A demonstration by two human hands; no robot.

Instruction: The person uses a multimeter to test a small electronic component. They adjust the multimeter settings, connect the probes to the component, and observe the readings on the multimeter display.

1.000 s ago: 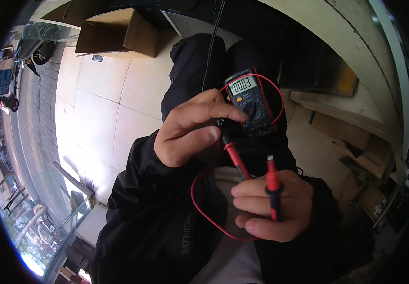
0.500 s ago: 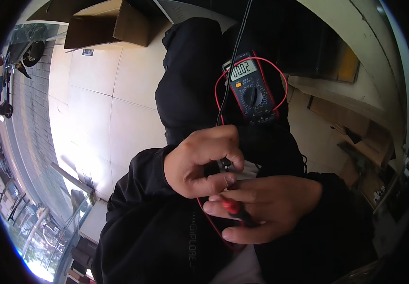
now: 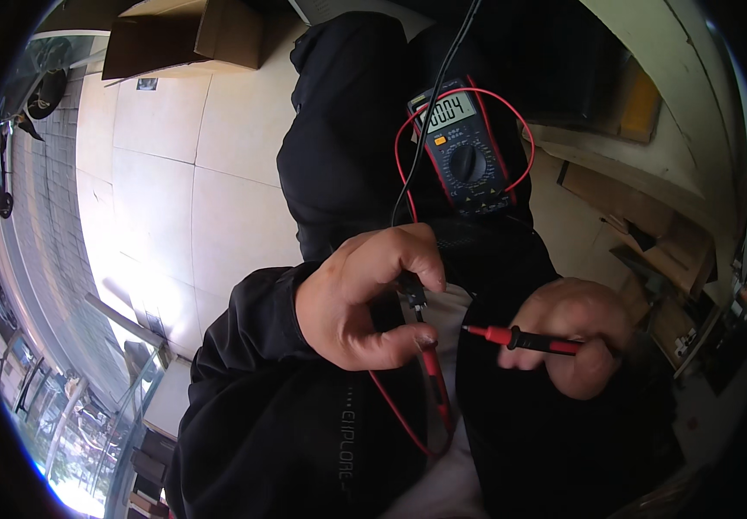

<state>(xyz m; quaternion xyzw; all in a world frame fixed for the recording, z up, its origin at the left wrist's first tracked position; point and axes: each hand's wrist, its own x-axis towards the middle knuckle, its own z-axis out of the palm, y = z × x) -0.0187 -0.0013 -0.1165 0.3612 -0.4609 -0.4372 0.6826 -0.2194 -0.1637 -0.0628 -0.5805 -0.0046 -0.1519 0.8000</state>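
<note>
My left hand [image 3: 356, 298] is closed, with a small black plug [image 3: 414, 296] by its curled fingers; a thin black cable [image 3: 426, 130] runs up from there. Under my left thumb a red test probe [image 3: 433, 376] points up, its metal tip at the plug; whether they touch I cannot tell. My right hand [image 3: 577, 333], slightly blurred, grips a second test probe [image 3: 538, 341], black with a red front, its tip pointing left and apart from the plug. A multimeter [image 3: 464, 147] with red edges rests on my dark-trousered leg, display lit, red lead looped over it.
An open cardboard box [image 3: 183, 39] stands on the tiled floor [image 3: 157, 186] at the upper left. More cardboard [image 3: 650, 225] lies at the right, below a pale curved panel [image 3: 676, 156]. At the far left, a metal-framed glass edge [image 3: 127, 320] borders a paved street.
My right hand has moved right, away from my left hand, carrying its probe, which now points left. The red probe under my left thumb has come into view. The meter's reading has changed slightly.
</note>
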